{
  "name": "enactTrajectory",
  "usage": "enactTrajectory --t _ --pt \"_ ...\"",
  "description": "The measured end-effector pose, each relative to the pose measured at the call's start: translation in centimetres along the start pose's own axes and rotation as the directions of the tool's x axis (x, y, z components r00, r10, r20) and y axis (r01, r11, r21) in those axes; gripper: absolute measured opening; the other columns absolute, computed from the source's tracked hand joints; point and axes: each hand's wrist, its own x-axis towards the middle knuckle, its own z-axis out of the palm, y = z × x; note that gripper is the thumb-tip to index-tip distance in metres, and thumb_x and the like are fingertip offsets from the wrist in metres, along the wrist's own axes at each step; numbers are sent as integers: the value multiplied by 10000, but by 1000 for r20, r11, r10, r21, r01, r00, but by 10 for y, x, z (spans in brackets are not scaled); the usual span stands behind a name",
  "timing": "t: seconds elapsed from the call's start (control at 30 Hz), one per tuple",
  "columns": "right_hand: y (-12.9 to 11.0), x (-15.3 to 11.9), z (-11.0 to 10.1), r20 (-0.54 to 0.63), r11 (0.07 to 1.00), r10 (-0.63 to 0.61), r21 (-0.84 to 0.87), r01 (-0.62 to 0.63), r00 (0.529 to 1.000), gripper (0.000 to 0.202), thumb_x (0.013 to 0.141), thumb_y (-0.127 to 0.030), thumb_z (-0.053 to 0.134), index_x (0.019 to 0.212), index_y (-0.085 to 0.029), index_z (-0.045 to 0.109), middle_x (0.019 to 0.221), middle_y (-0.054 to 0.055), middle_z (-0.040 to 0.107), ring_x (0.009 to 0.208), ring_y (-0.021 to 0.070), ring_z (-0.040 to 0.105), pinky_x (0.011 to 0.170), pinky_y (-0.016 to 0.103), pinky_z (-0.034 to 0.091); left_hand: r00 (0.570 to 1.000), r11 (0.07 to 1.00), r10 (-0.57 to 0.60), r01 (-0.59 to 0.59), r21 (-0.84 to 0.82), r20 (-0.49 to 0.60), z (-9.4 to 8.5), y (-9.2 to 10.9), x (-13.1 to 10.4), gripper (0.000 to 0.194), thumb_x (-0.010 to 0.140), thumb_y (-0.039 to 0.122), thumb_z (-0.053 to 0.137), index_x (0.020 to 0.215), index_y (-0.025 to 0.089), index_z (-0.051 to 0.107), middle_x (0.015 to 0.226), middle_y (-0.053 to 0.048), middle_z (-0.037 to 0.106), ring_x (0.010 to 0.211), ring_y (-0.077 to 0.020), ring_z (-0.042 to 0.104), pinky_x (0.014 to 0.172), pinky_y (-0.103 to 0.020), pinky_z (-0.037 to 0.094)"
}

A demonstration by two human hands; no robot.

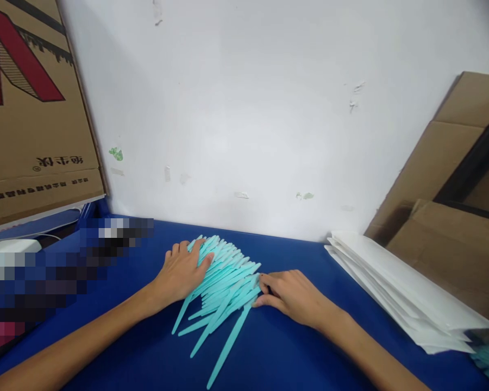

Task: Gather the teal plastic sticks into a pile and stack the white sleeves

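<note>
A pixelated patch (65, 271) hides whatever lies at the table's left.
</note>
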Motion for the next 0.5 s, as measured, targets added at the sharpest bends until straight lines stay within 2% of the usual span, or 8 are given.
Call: enactTrajectory --t 0.13,0.3,0.5 --pt "1 0 3 -29 999 39 -34 -40 999 423 1011 -568 368 792 -224 482 745 -20 662 584 155 571 528 283 183 999 999 -35 35 -16 37 -8 4 0 710 959 607 148 1511 209 348 1309 -202 521 1204 -376 472 996 -522 348" --pt "0 0 5 -63 995 67 -66 -71 996 394 1033 -509 358 799 -219 485 729 -13 650 576 158 563 530 286 174 999 999 -32 32 20 -13 -7 1 4 688 964 575 156 1474 184 403 1249 -209 547 1177 -385 487 966 -518 367" --pt "-10 -4 -5 -44 998 8 -65 -11 999 331 1043 -334 354 767 -210 488 723 -18 633 576 137 547 559 286 232 999 1000 -28 28 3 -21 -7 1 4 663 972 563 142 1460 211 421 1241 -187 554 1142 -362 508 950 -502 388"
